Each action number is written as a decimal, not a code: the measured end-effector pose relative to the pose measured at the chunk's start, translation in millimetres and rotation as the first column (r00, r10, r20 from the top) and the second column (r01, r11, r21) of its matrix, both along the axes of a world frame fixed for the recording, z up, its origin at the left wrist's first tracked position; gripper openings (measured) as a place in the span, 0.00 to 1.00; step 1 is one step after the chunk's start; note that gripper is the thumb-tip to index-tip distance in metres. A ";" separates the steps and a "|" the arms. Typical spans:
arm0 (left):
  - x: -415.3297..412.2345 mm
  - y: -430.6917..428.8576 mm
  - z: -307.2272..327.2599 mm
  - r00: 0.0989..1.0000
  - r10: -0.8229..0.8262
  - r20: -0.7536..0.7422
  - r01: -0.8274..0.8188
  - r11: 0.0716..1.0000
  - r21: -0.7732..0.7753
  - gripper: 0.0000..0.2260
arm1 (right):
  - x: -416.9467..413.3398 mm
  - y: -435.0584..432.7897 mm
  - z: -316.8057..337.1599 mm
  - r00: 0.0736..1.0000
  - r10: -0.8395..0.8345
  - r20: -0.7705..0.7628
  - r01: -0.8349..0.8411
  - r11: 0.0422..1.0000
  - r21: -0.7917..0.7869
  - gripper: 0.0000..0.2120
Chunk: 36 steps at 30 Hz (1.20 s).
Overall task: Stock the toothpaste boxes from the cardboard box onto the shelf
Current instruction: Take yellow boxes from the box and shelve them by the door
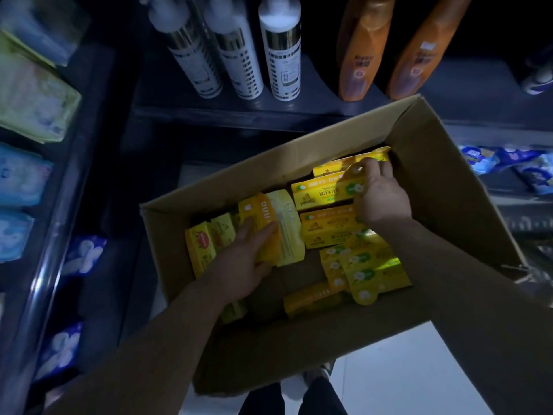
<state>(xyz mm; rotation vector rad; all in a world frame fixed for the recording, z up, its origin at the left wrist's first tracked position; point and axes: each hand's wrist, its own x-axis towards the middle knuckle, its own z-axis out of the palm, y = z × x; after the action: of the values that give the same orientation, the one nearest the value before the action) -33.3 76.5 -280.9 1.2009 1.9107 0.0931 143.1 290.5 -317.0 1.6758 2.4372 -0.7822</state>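
An open cardboard box sits below me, holding several yellow toothpaste boxes. My left hand grips a yellow toothpaste box at the left side of the carton, fingers on its top face. My right hand reaches to the far right corner and grips the end of another yellow toothpaste box, thumb on its hang tab. More yellow boxes lie loose along the carton's near right side. The dark shelf runs just beyond the carton.
White bottles and orange bottles stand on the shelf above the carton. Soft packs in green and blue fill the left shelving. Blue packs lie at the right. White floor and my shoes show below.
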 end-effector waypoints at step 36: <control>-44.7 -6.6 215.0 0.631 0.655 0.416 -0.775 0.558 0.296 0.16 | -12.6 -29.2 275.7 0.800 -0.232 -0.553 0.156 0.971 -0.181 0.05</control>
<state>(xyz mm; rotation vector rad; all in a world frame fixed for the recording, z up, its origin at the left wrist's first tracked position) -78.0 69.9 -65.9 0.5196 2.0767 1.1583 130.6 261.4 -41.3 1.8700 2.4897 -1.6522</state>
